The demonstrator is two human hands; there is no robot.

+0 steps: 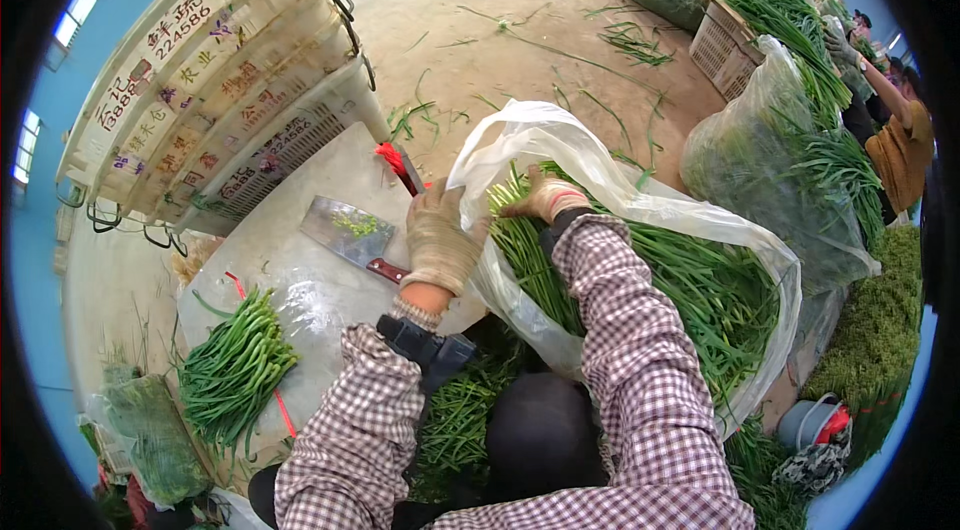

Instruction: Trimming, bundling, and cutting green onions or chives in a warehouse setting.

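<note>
Taking the bag point(620, 200) as landmark and going left to right: far left of it lies a cut bundle point(235, 365) of green stalks on the counter point(310, 300); above that bundle leans a stack of pale crates point(210, 80); nearer the bag, just left of its mouth, a cleaver point(350, 230) lies flat with its blade pointing away from the bag.

The left hand point(438, 240), gloved, is closed on the bag's left rim, pinching the film and pulling it outward; the right hand point(548, 198), also gloved, sits inside the mouth with fingers curled among the chives point(700, 280), though whether it grips a bunch or only presses them I cannot tell. The chives fill the bag, tips toward its far right end.

To do this well, I judge the left hand should keep the rim taut and wide so the film does not fold over the stalks; the right should gather a modest bunch near the cut ends, all stalks parallel, to avoid bending or snapping; the cleaver lies close to the left wrist, so mind it.

Right of the bag stands a second filled bag point(760, 160).
</note>
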